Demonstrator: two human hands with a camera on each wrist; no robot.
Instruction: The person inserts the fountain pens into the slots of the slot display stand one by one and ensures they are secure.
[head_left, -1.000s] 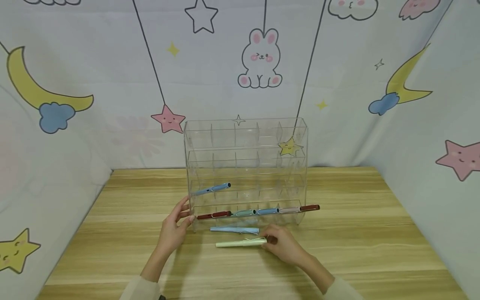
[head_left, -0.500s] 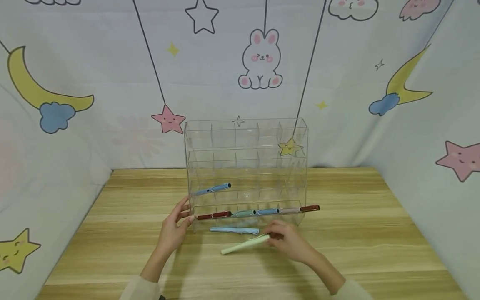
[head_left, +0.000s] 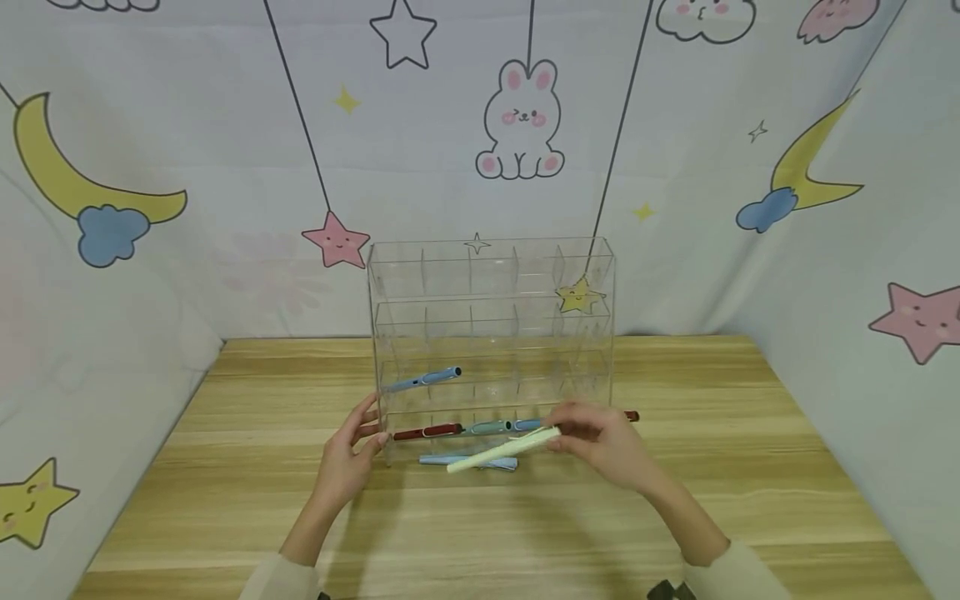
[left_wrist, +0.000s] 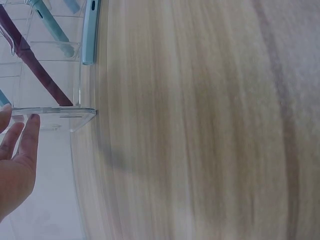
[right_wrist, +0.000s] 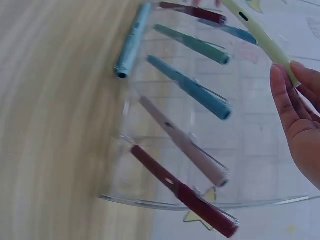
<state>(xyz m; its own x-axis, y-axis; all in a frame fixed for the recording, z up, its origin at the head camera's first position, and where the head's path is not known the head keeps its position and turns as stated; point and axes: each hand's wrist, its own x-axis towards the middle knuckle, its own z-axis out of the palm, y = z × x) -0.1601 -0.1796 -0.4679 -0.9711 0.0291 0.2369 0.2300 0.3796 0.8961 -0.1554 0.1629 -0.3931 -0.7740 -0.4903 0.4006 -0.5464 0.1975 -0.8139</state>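
Note:
A clear acrylic pen rack [head_left: 491,297] stands at the middle of the table. My left hand [head_left: 348,462] holds its left side panel, thumb at the front edge and fingers along the outside. My right hand [head_left: 603,442] pinches a pale green pen [head_left: 502,452] by its cap end, in front of the bottom tier. The pen slants, its far end pointing left and down. Along that tier lie a dark red pen [head_left: 427,432], a green pen [head_left: 487,427], a blue pen [head_left: 527,424], a pinkish pen [right_wrist: 185,142] and another dark red pen [right_wrist: 182,192].
A blue pen [head_left: 426,379] rests in the tier above, at the left. On the wooden table [head_left: 465,542], before the rack, lies a light blue pen [head_left: 438,460], partly covered by the pale green one in the head view. A patterned white cloth [head_left: 442,192] hangs behind.
My right hand has lifted the pale green pen off the table and carried it up and to the right, towards the rack; the pen has tilted. The left hand has stayed put.

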